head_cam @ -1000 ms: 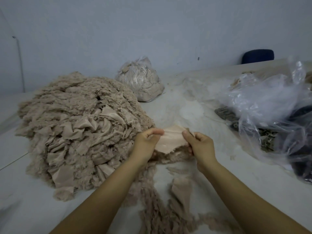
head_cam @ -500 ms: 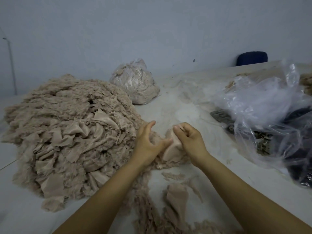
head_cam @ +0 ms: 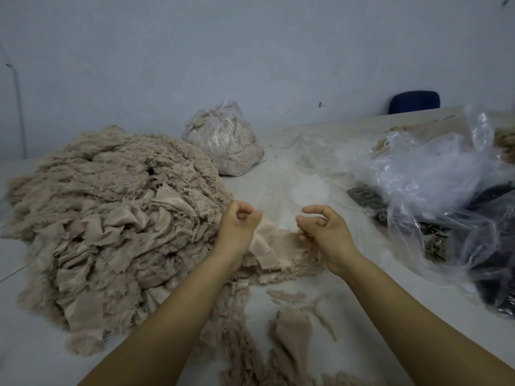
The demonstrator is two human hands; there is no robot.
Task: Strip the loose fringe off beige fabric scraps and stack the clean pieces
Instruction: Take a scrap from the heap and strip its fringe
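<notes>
Both hands (head_cam: 281,227) hover over the beige scrap (head_cam: 274,243) lying between them.

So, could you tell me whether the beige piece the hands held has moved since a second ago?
Yes. The beige piece now lies lower, on the small stack beside the big heap, no longer held up.

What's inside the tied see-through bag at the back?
The tied bag is stuffed with pale beige fluffy scraps, pressed against the plastic. What sits deeper in its middle and bottom is covered, so that cannot be told.
</notes>
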